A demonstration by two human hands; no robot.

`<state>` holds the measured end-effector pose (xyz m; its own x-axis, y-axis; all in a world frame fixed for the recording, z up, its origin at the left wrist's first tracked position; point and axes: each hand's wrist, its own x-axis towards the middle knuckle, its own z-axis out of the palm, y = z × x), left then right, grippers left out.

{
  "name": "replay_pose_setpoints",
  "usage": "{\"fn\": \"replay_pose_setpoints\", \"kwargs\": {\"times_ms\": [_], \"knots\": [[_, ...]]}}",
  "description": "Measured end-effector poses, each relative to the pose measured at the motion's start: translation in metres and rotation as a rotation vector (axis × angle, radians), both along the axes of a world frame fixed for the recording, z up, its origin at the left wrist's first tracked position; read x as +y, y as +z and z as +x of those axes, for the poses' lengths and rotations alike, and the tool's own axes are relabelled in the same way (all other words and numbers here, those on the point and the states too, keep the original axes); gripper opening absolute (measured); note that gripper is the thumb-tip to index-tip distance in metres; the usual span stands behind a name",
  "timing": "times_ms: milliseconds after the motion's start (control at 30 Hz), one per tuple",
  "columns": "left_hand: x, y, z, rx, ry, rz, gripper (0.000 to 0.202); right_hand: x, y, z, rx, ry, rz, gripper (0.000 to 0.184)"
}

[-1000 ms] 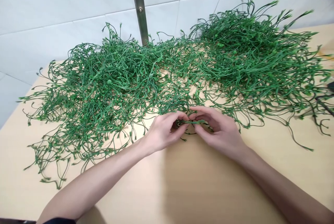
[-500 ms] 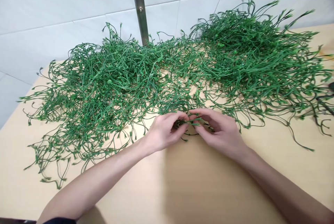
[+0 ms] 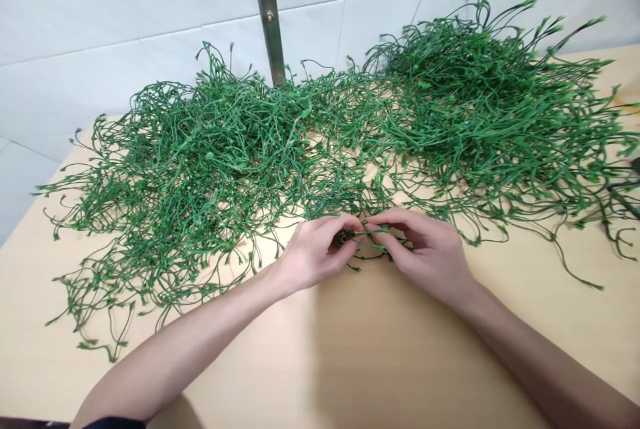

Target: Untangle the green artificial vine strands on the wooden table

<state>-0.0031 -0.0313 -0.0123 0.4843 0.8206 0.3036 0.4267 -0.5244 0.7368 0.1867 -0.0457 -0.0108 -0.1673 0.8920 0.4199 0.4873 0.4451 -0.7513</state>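
Between my two hands, near the middle of the table, are a few thin green artificial stems with small forked tips. My left hand is closed, thumb and fingers pinching the stems. From the right, my right hand pinches the protruding ends between thumb and forefinger. My curled fingers partly hide the stems. Just beyond my hands lies a loose tangle of the same stems, with a large heap at the left and a denser heap at the right.
The pale wooden table runs up to a white tiled wall. A metal post stands against the wall behind the heaps. At the right edge is a dark object, partly cut off.
My right hand has shifted slightly to the right, and its fingertips now pinch the stem ends. My left hand stays in place.
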Motion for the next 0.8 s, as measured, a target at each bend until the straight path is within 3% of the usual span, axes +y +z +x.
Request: {"fn": "replay_pose_setpoints", "kwargs": {"times_ms": [300,433,800], "knots": [[-0.0005,-0.0025,-0.0007,0.022,-0.003,0.008,0.016,-0.0006,-0.0008,0.0011,0.001,-0.034,0.007,0.003],[-0.0006,-0.0023,0.0000,0.034,-0.005,0.030,0.014,-0.0006,-0.0003,-0.0006,-0.012,-0.034,-0.012,0.012],[-0.0001,-0.0020,0.0004,0.040,-0.008,0.032,0.015,-0.0017,0.0025,-0.0021,-0.036,-0.025,-0.006,0.008]]}}
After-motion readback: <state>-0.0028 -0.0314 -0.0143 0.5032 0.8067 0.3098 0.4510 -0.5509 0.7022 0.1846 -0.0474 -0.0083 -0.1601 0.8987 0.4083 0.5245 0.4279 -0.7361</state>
